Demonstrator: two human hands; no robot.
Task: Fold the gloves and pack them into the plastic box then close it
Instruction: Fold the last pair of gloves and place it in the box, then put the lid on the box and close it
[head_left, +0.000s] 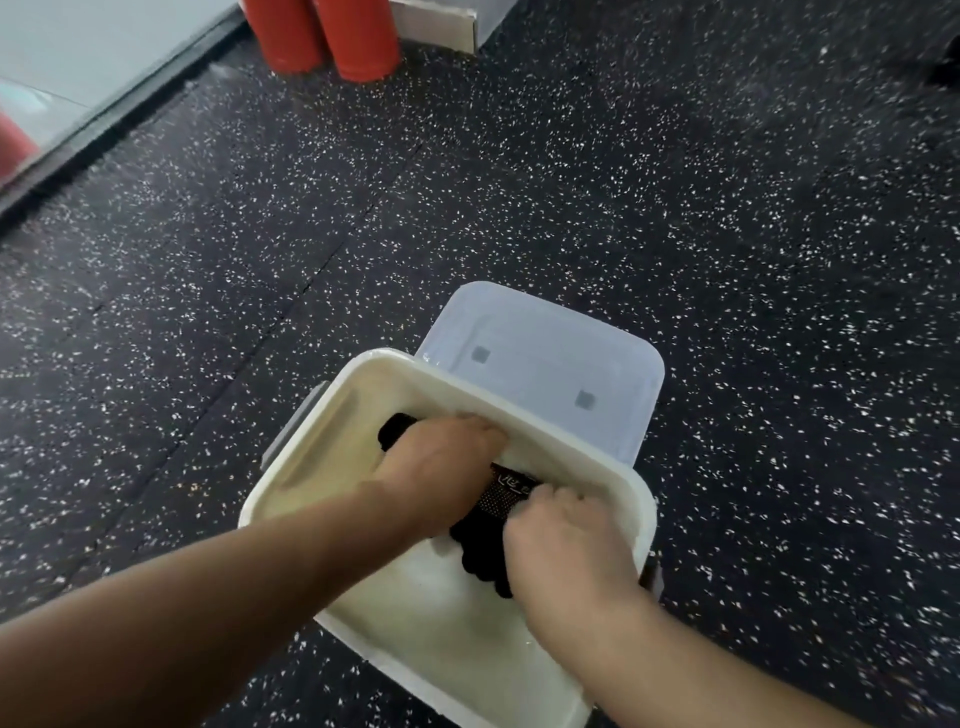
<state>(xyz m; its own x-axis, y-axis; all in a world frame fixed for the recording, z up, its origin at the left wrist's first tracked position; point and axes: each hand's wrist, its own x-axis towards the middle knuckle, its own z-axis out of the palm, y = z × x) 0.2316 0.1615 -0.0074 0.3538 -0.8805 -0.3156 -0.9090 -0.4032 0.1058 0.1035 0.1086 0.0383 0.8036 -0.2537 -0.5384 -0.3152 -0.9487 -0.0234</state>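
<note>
Item one — the plastic box (306, 462), cream-white, is sitting open on the black speckled floor (571, 182). Its translucent lid (545, 364) is lying just behind it, tucked partly under the far rim. A grey latch (304, 423) is showing on the box's left wall.

Item two — the gloves (498, 499), black knit with a dotted patch, are lying inside the box against its far wall, bundled together.

My left hand (441, 467) is reaching into the box and pressing down on the gloves, fingers curled over the upper end of the bundle. My right hand (566, 540) is closing around the lower end, fingers bent tight on the fabric.

Background: two red cylinders (332, 34) are standing at the top, beside a pale board (436, 26).
</note>
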